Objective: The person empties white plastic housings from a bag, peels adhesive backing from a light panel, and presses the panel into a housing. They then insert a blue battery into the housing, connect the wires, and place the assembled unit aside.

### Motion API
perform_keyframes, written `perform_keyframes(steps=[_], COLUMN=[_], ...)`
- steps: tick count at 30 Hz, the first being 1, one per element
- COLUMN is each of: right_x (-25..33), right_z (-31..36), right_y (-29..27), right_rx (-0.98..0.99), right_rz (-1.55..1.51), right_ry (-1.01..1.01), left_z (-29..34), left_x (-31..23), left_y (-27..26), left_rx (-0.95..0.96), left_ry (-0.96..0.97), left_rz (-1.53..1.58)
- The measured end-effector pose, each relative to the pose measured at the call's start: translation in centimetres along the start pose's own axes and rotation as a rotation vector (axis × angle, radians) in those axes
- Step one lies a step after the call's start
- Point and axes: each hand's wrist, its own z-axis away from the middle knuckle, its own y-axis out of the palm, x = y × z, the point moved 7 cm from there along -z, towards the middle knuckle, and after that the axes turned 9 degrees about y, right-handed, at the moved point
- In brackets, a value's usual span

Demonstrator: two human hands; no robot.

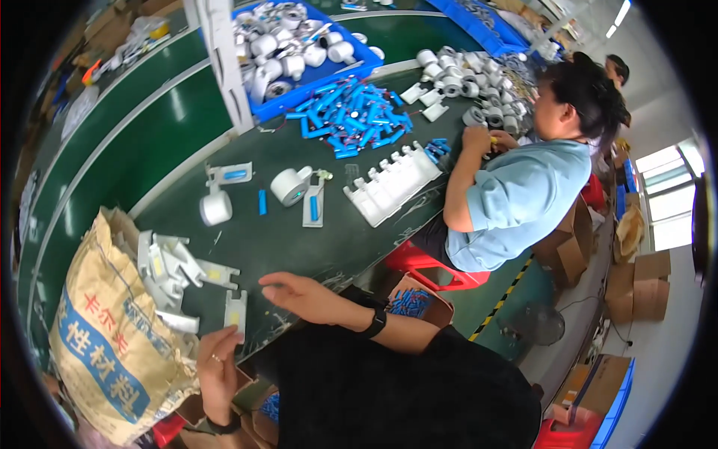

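My left hand (216, 368) pinches the lower end of a white plastic panel (236, 308) with a pale yellow strip, at the near edge of the green bench. My right hand (303, 298) hovers over the edge to the right of it, fingers stretched out and nothing in them. Left of the panel lies a loose heap of similar white panels (166, 269). Farther in stand a white round lamp head (286, 187) beside an upright panel with a blue battery (314, 209), a loose blue battery (262, 202) and another lamp head (216, 208) joined to a panel.
A large printed sack (112, 337) leans at the bench's left end. Farther off are a pile of blue batteries (348, 116), a blue tray (314, 72) of white parts and a row of white housings (393, 183). A co-worker (516, 179) sits at the right.
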Motion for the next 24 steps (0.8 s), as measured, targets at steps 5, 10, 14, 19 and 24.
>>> perform_keyframes(steps=[5, 10, 14, 19, 24], right_x=[0.4, 2.3, 3.3, 3.3, 3.8], right_z=[0.7, 1.9, 2.3, 2.0, 2.9], right_y=[0.7, -1.2, -2.1, -3.2, -6.4], right_rx=[0.372, 0.518, 0.425, 0.283, 0.002], right_rz=[-0.534, -0.788, -1.029, -0.992, -0.84], right_ry=[0.529, 0.491, 0.455, 0.393, 0.294], left_z=[-3.8, -3.9, -5.5, -5.0, -6.5], left_x=[-2.4, 0.4, 1.8, 2.5, 1.8], left_y=[0.9, 2.5, 6.8, 8.2, 11.8], left_rx=[0.012, -0.124, -0.518, -0.501, -0.428], left_ry=[0.108, 0.034, -0.174, -0.157, -0.289], left_rz=[0.274, 0.632, 1.014, 0.95, 1.402])
